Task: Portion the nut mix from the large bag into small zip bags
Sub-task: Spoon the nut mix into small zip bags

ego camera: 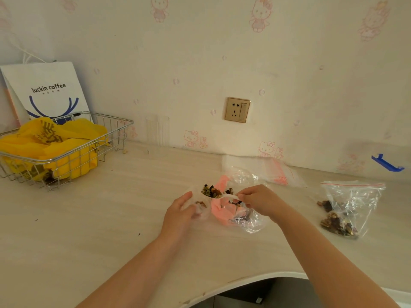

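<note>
My left hand (181, 211) grips the mouth of a small clear zip bag (201, 211) that has a few nuts in it. My right hand (259, 200) pinches the handle of a white spoon (226, 197). The spoon's bowl is heaped with nut mix (211, 192) and hovers just above the small bag's opening. Under and behind the spoon lies the large clear bag (242, 216) with a pink label, some nut mix still inside. At the right, small zip bags (347, 210) with red seal strips hold nut mix.
Empty zip bags (278, 172) lie by the wall behind the hands. A blue clip (387, 164) sits far right. A wire basket (66, 156) with yellow plastic bags stands at the left, a paper coffee bag (46, 90) behind it. A clear glass (158, 132) stands by the wall.
</note>
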